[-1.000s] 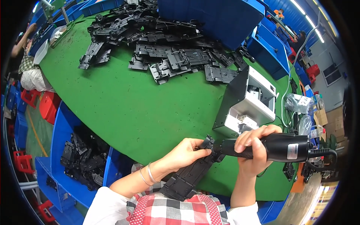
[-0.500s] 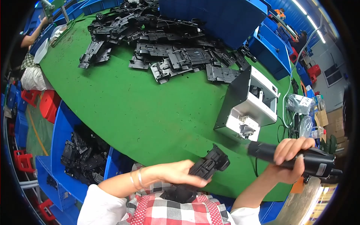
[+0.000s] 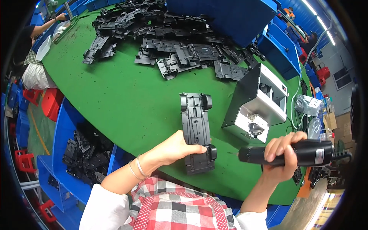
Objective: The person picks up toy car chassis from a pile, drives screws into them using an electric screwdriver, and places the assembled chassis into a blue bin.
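Observation:
In my left hand (image 3: 172, 148) is a black plastic toy car chassis (image 3: 196, 126), gripped at its near end with the thumb across it. It is held lengthwise away from me over the green table, with wheel-arch pieces at both ends. My right hand (image 3: 281, 157) is wrapped round a black corded electric screwdriver (image 3: 251, 154). The screwdriver lies nearly level, its thin, blurred tip pointing left toward the near end of the chassis but apart from it. Just beyond the screwdriver stands a black and silver screw feeder (image 3: 251, 113).
A heap of black chassis (image 3: 191, 53) covers the far side of the green table (image 3: 134, 103), against a large blue bin (image 3: 222, 19). A blue crate (image 3: 92, 153) of black parts stands at my left. Plastic bags (image 3: 308, 105) and cables are at right. Another person works at far left.
The chassis has swung from a tilted, blurred pose near my apron to lying straight ahead, farther over the table. The screwdriver has shifted left and turned more level.

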Motion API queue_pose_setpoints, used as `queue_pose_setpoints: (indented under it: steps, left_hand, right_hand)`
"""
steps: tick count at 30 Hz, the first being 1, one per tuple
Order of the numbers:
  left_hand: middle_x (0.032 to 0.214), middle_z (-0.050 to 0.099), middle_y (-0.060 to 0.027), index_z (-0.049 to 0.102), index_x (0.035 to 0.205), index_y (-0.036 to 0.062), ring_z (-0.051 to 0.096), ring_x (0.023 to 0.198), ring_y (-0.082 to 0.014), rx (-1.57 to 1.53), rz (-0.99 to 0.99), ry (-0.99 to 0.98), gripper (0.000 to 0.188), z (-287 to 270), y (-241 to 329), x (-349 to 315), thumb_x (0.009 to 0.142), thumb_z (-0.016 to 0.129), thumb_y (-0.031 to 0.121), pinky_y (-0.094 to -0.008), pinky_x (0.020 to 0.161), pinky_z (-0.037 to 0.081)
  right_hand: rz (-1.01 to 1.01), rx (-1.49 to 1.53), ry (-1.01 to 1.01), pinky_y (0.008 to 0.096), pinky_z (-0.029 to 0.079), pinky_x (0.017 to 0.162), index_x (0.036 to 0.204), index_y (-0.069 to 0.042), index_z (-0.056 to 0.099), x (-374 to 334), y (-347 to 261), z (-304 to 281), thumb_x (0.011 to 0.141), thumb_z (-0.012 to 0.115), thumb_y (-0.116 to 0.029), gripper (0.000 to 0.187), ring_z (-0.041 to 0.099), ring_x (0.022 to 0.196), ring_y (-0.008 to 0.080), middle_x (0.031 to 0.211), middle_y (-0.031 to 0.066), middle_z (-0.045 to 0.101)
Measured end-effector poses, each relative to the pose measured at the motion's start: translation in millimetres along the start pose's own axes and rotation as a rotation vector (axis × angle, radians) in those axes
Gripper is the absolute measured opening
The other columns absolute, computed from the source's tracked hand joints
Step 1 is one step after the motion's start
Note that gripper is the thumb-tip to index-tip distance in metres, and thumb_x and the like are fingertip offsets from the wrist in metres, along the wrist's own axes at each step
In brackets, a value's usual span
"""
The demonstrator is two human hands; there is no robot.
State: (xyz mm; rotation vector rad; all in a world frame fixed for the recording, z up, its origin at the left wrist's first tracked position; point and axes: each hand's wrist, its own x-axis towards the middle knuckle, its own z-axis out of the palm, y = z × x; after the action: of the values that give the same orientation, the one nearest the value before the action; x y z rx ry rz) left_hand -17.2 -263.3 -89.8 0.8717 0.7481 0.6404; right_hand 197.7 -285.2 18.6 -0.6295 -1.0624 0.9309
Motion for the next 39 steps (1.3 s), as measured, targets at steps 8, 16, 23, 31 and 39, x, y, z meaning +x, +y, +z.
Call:
queue_pose_setpoints:
  steps: [8, 16, 23, 31, 39]
  left_hand:
    - [0.090, 0.059, -0.0037, 0.057, 0.097, -0.0004, 0.055, 0.083, -0.0115, -0.028, -0.020, -0.004, 0.024, 6, -3, 5, 0.075, 0.066, 0.007, -0.0261, 0.077, 0.045]
    - [0.094, 0.060, -0.0046, 0.057, 0.099, -0.0013, 0.056, 0.085, -0.0113, -0.013, 0.048, -0.063, 0.024, 12, -9, 4, 0.080, 0.063, 0.011, -0.0263, 0.077, 0.046]
    - [0.106, 0.059, -0.0083, 0.052, 0.114, -0.0006, 0.058, 0.094, -0.0159, -0.149, -0.254, -0.192, 0.031, 5, 0, -6, 0.089, 0.052, 0.018, -0.0300, 0.080, 0.050]
    - [0.099, 0.061, -0.0074, 0.053, 0.112, -0.0016, 0.061, 0.084, -0.0139, -0.084, -0.106, -0.034, 0.030, 14, -9, -2, 0.089, 0.051, 0.019, -0.0277, 0.073, 0.052]
    - [0.094, 0.062, -0.0096, 0.054, 0.106, -0.0063, 0.061, 0.081, -0.0151, -0.111, -0.037, 0.012, 0.026, 23, -10, 1, 0.089, 0.049, 0.013, -0.0282, 0.071, 0.053]
  right_hand:
    - [0.061, -0.006, -0.039, 0.0315, 0.045, 0.041, 0.090, -0.006, 0.033, -22, 19, 28, 0.073, 0.060, 0.000, 0.032, 0.049, 0.042, 0.0199, 0.057, 0.0090, 0.048]
    - [0.070, -0.018, -0.245, 0.0320, 0.047, 0.044, 0.088, -0.004, 0.036, -27, 20, 24, 0.070, 0.064, 0.003, 0.034, 0.053, 0.045, 0.0216, 0.058, 0.0111, 0.052]
    - [-0.254, -0.080, -0.009, 0.0274, 0.040, 0.038, 0.095, -0.002, 0.038, 8, -9, -18, 0.076, 0.051, -0.005, 0.023, 0.045, 0.041, 0.0159, 0.063, 0.0089, 0.046]
    - [-0.265, -0.480, 0.157, 0.0290, 0.044, 0.046, 0.096, -0.001, 0.040, 21, 8, -6, 0.074, 0.049, 0.004, 0.025, 0.048, 0.045, 0.0164, 0.063, 0.0094, 0.049]
    - [0.042, 0.057, 0.006, 0.0322, 0.044, 0.040, 0.094, -0.005, 0.035, -24, 14, 17, 0.073, 0.054, 0.000, 0.029, 0.048, 0.042, 0.0207, 0.058, 0.0091, 0.047]
